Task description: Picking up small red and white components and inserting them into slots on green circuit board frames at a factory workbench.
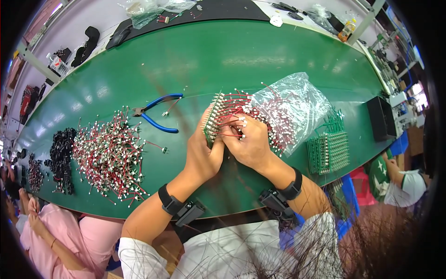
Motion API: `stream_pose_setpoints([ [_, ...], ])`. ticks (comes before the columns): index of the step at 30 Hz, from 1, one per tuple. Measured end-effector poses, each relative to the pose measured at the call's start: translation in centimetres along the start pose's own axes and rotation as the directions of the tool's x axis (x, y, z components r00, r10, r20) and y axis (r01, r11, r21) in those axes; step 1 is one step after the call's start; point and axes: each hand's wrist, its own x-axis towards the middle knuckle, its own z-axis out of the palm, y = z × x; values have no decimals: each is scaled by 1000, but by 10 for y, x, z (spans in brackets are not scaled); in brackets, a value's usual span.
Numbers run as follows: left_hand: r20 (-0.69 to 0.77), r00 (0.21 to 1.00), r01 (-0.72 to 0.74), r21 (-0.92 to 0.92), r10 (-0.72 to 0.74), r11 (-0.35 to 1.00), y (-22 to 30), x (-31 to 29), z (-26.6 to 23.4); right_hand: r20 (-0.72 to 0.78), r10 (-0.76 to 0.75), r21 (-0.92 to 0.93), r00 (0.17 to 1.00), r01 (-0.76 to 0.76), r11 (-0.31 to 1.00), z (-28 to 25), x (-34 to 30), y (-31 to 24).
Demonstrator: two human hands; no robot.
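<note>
My left hand (200,153) is closed around a narrow green circuit board panel (213,118), held tilted above the green table. A row of small connectors lines the panel, and red wire leads (236,102) run from it to the right. My right hand (251,142) meets the panel's near part, thumb and forefinger pinched on a red wire lead with white plug ends showing past the fingers. The exact pinch point is partly hidden. Just beyond that hand, a clear plastic bag (299,100) lies over many more red-and-white leads.
Blue-handled cutters (158,98) lie left of my hands, near a big heap of wired connectors (110,158). Farther left is a pile of black parts (62,158). Stacked green boards (328,152) and a black box (380,118) stand right. A person in pink (69,232) sits at left.
</note>
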Motion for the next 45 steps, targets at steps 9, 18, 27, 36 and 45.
stream_pose_setpoints([
  [9,25,1000,12,28,-13,1000,3,1,-1,-2,-20,-97,1000,20,995,-2,1,-1],
  [18,54,998,-46,112,40,993,-2,1,-3,-24,-68,-105,997,65,992,-1,-1,0],
  [27,55,998,-35,72,31,997,2,2,-3,-85,-95,-105,992,85,991,2,-2,4],
  [36,44,999,-25,107,21,994,0,1,-3,-80,-46,-86,996,39,996,1,-2,1],
  [45,62,997,28,87,-34,996,11,2,-2,-59,-79,-123,995,72,990,0,-3,3],
])
